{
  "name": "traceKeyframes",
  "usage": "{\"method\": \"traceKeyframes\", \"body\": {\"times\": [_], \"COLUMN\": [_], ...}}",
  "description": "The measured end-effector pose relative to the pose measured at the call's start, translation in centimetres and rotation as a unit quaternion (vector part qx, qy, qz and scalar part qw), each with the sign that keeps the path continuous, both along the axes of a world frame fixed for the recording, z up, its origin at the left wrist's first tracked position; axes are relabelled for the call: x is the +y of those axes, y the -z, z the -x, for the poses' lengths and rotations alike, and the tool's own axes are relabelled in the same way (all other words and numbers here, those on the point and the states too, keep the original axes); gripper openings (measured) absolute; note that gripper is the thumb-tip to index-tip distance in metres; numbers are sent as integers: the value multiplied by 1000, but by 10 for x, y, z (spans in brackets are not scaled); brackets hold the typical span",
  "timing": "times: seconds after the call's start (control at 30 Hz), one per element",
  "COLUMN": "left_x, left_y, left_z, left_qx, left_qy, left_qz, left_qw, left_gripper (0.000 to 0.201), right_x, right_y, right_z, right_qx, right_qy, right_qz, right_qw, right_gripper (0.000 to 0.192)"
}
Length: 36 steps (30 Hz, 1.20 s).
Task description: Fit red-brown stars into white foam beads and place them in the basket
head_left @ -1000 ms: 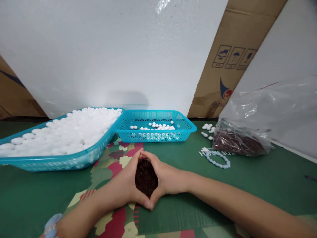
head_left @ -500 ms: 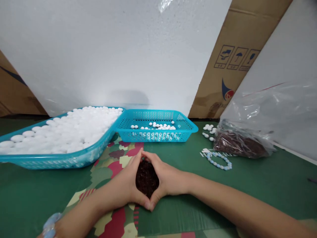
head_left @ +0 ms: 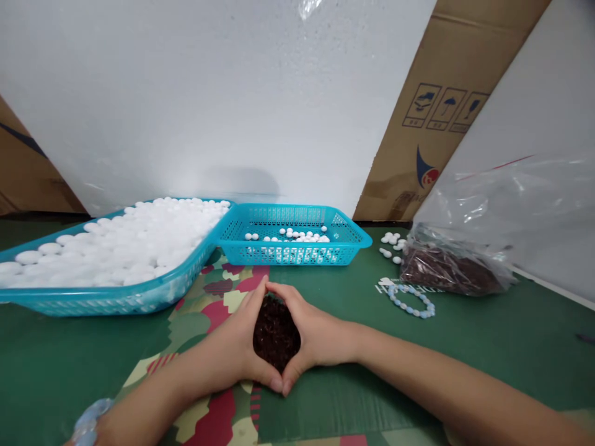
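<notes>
Left hand (head_left: 232, 350) and right hand (head_left: 316, 341) cupped together on mat (head_left: 325, 409), corralling dark bead pile (head_left: 276, 334) between palms. Gathering step; next calls for tight scoop without spilling. Beyond: bracelet (head_left: 411, 300), bag (head_left: 450, 269), baskets (head_left: 344, 238).

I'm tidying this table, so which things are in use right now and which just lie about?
In use: left hand, right hand, pile of small dark brown beads.

Lying about: two turquoise plastic baskets of white beads, pale blue bead bracelet, clear plastic bag.
</notes>
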State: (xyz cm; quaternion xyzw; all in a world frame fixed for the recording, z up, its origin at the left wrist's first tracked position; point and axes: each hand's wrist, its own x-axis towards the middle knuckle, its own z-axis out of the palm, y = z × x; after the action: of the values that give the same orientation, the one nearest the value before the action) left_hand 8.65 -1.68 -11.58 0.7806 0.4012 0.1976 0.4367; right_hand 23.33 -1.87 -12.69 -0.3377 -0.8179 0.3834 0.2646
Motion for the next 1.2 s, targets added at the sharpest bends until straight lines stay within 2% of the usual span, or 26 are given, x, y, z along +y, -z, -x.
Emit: {"method": "traceKeyframes", "body": {"times": [0.2, 0.43, 0.57, 0.73, 0.83, 0.93, 1.07, 1.2], "left_x": [-1, -2, -2, 0, 4, 4, -1, -6], "left_y": [0, -2, -8, -27, -36, -38, -33, -25], "left_z": [3, 6, 11, 21, 29, 35, 29, 17], "left_qx": [54, 51, 45, 99, 114, 132, 188, 172], "left_qy": [-39, 3, -3, -52, -77, -77, -57, -22], "left_qz": [-5, -4, 2, -1, 23, 41, -8, -4], "left_qw": [998, 999, 999, 994, 990, 987, 980, 985], "left_gripper": [101, 112, 113, 103, 100, 101, 104, 109], "right_x": [0, -1, -3, -2, 0, 0, -4, -4], "right_y": [0, -3, -9, -19, -27, -33, -31, -20], "right_z": [-1, -2, -4, -16, -27, -34, -28, -14], "right_qx": [16, 8, -61, -137, -213, -259, -215, -149], "right_qy": [-1, -3, 4, 19, 22, 45, 12, 18], "right_qz": [6, 7, -8, -22, 1, 28, 24, -11], "right_qw": [1000, 1000, 998, 990, 977, 964, 976, 989], "right_gripper": [107, 107, 109, 107, 102, 95, 96, 101]}}
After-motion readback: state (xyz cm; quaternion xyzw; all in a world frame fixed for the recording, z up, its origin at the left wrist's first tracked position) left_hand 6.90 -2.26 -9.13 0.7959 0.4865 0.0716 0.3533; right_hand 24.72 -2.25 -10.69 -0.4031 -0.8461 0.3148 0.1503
